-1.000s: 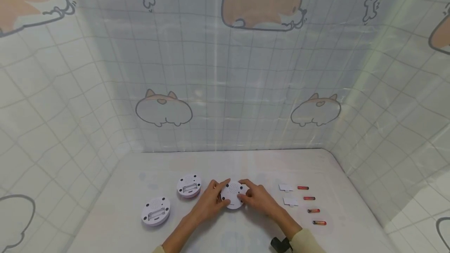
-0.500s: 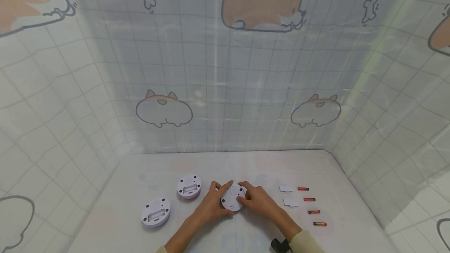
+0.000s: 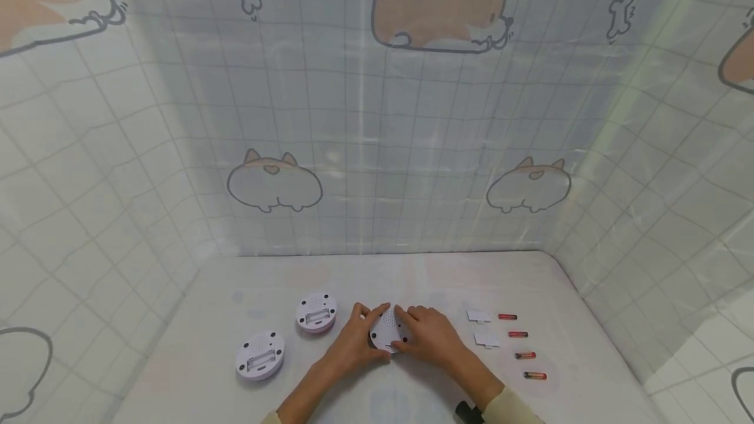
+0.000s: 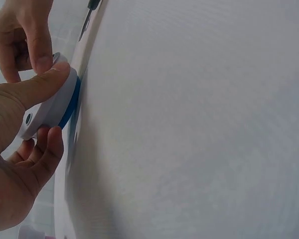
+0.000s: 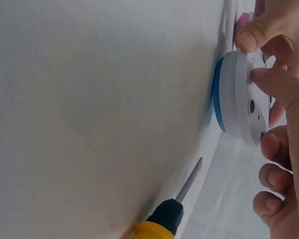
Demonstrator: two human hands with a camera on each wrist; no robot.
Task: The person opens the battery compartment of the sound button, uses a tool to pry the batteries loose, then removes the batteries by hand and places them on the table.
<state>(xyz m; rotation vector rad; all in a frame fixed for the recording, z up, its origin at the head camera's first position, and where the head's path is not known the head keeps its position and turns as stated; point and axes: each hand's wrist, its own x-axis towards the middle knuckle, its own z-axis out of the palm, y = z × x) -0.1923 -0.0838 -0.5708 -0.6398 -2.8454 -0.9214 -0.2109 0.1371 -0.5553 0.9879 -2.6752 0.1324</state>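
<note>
A round white device with a blue band, black feet and a patch of small holes is held bottom side up in the middle of the table. My left hand grips its left side, thumb at the near edge and index finger at the far edge. From the right, my right hand holds it too. In the right wrist view its thumb presses on the flat face, while the other fingers are curled by the rim. That hand hides part of the face in the head view.
Two similar round devices, a farther one and a nearer one, lie at left with bare battery compartments. At right are two white covers and several red batteries. A screwdriver lies near my right wrist.
My left thumb has shifted from the device's face to its near edge. The device has turned slightly. My right thumb has slid toward the near side, and the right fingers have moved left over the face.
</note>
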